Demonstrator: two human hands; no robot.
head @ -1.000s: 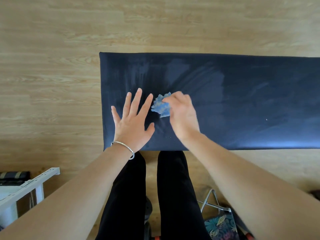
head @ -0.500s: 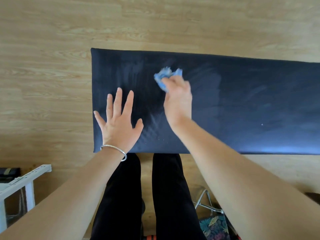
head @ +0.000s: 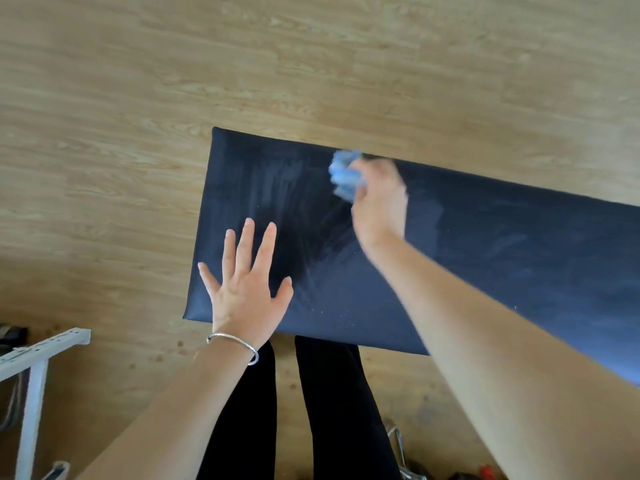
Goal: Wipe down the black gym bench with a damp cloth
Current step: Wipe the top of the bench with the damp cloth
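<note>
The black gym bench (head: 485,265) runs from the middle of the view off to the right, with pale wet streaks near its left end. My right hand (head: 379,202) grips a crumpled blue cloth (head: 344,174) and presses it on the pad close to the far edge; both are motion-blurred. My left hand (head: 246,282) lies flat with fingers spread on the near left corner of the pad, a silver bangle on its wrist.
Wooden floor (head: 138,116) surrounds the bench. A white metal frame (head: 38,355) stands at the lower left. My legs in black trousers (head: 332,410) are just below the bench's near edge. A metal stand (head: 401,455) shows at the bottom right.
My right hand has swept the cloth from the middle of the pad up toward the far edge. My left hand has stayed flat on the near left corner. The view has tilted.
</note>
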